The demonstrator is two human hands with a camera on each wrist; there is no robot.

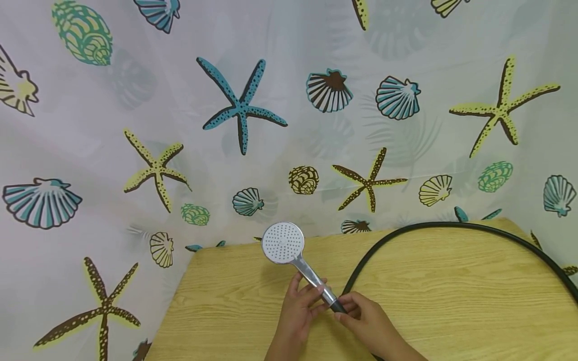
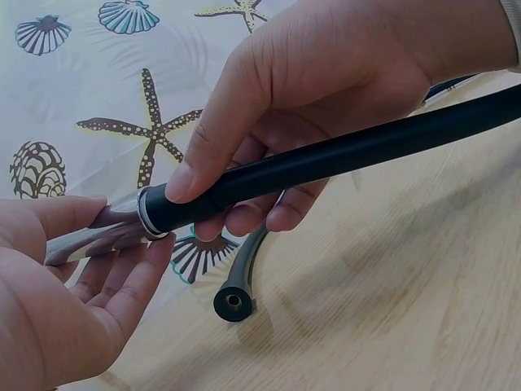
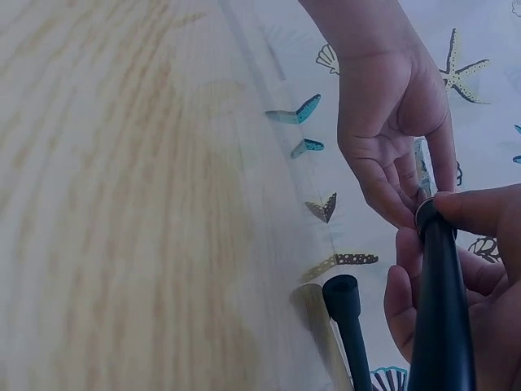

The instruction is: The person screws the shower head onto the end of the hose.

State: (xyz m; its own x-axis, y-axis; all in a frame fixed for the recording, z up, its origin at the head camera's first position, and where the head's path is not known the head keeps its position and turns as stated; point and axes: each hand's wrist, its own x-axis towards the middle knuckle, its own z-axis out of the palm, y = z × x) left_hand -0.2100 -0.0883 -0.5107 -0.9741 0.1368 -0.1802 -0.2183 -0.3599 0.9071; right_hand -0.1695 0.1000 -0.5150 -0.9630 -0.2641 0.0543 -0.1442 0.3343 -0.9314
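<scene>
A chrome shower head [image 1: 283, 242] with a round white spray face is held tilted above the table. My left hand [image 1: 298, 311] grips its silver handle [image 1: 311, 275] near the lower end. The right hand [image 1: 368, 323] pinches the end of a black hose [image 2: 326, 159] between thumb and fingers. That hose end meets the base of the handle, with a shiny ring [image 2: 149, 213] at the joint in the left wrist view. Whether it is screwed on cannot be seen. Another hose end [image 2: 234, 303], with a round hole, hangs or lies just beyond the right hand.
A light wood table [image 1: 217, 301] lies beneath the hands. Over its right part the black hose makes a wide arc [image 1: 442, 224] that leaves the view at the right edge. Behind the table hangs a white curtain [image 1: 280, 165] printed with starfish and shells.
</scene>
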